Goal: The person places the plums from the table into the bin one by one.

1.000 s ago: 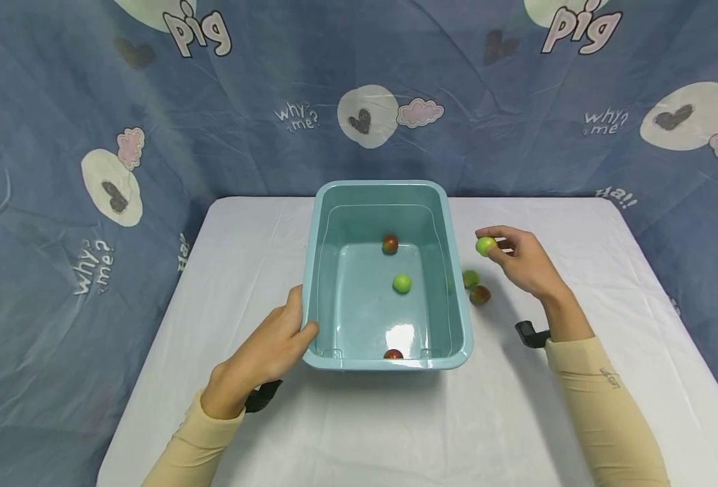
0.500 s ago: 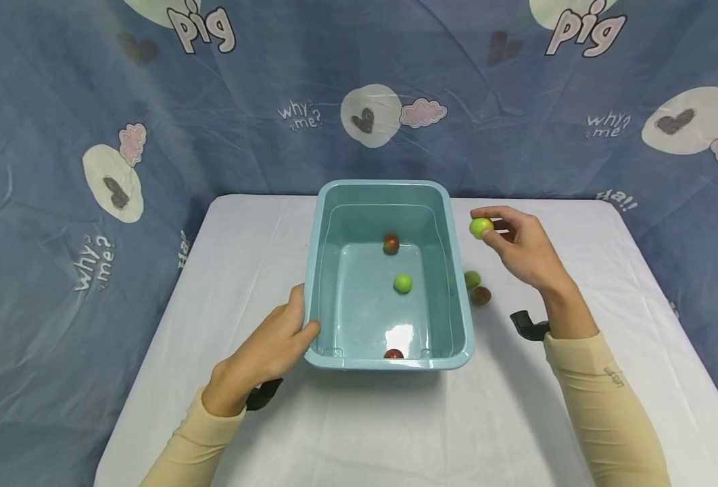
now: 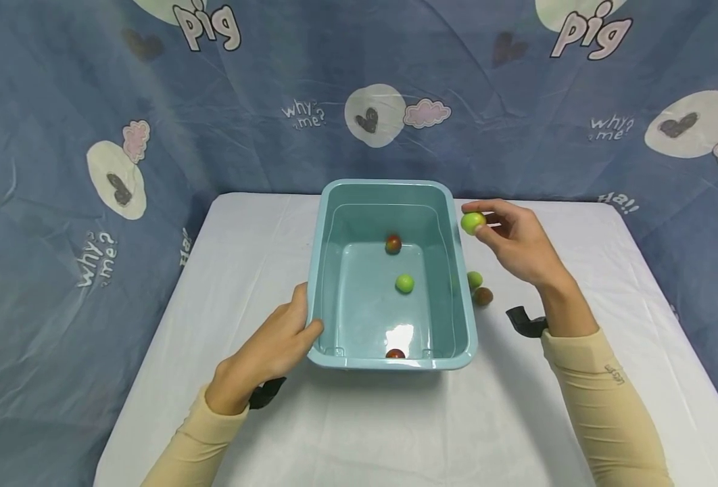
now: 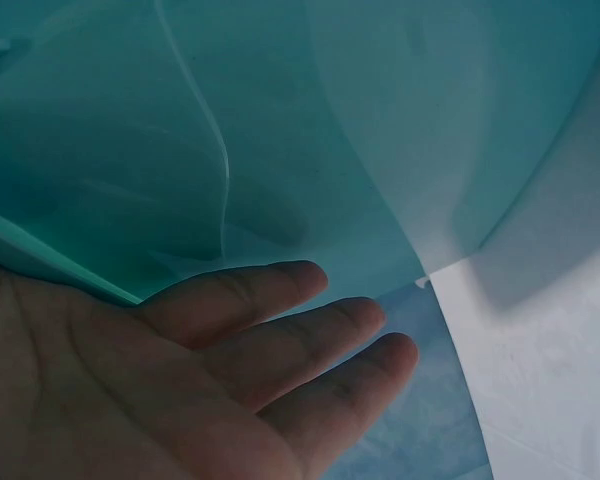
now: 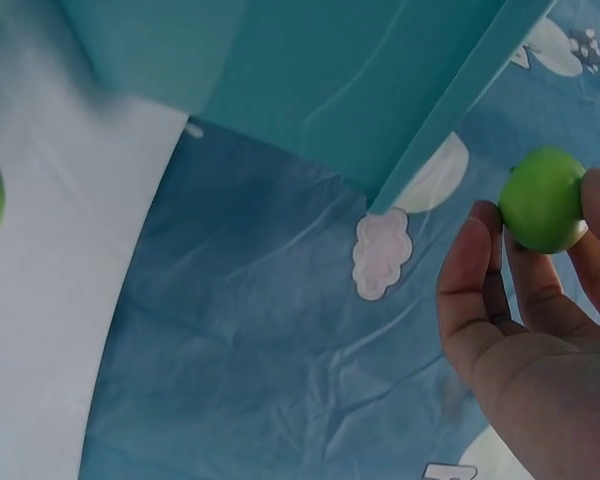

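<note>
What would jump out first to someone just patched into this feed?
The teal tub in the middle of the white table, with three small fruits inside. Next, the right hand pinching a green fruit just outside the tub's far right rim, while the left hand grips the near left corner. Two more fruits lie on the table beside the right wall.

Backdrop cloth (image 3: 274, 81): "pig"; "why? me?"

Right hand (image 3: 517, 243) pinching green ball (image 3: 472, 222) beside teal tub (image 3: 393, 196), left hand (image 3: 270, 348) gripping its rim
</note>
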`<state>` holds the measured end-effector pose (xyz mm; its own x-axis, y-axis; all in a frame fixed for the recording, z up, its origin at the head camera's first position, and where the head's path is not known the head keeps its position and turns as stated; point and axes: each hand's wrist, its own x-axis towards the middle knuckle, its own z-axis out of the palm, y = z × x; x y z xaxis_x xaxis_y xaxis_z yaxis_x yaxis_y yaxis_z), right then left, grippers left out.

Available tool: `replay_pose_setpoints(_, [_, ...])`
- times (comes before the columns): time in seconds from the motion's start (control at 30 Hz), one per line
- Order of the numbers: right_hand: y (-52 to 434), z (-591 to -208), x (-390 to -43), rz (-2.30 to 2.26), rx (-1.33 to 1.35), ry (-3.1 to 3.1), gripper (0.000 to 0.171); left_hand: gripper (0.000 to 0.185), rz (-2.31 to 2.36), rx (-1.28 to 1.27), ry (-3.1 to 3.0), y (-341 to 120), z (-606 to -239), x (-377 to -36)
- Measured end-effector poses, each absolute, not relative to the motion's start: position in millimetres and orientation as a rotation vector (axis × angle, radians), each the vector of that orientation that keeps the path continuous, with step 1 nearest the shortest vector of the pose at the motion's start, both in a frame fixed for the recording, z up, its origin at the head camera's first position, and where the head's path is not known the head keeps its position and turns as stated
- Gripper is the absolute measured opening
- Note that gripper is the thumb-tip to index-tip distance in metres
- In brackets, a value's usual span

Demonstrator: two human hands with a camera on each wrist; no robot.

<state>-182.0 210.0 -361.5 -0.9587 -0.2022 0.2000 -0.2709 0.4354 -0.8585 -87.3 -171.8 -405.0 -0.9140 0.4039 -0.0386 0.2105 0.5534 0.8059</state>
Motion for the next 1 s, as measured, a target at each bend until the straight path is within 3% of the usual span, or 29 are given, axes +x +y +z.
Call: replay_pose_setpoints(1.0, [186.5, -358.7, -187.2, 1.589, 0.636, -2.576, 0.034, 0.057, 1.302, 0.513, 2.56, -171.9, -405.1, -87.7])
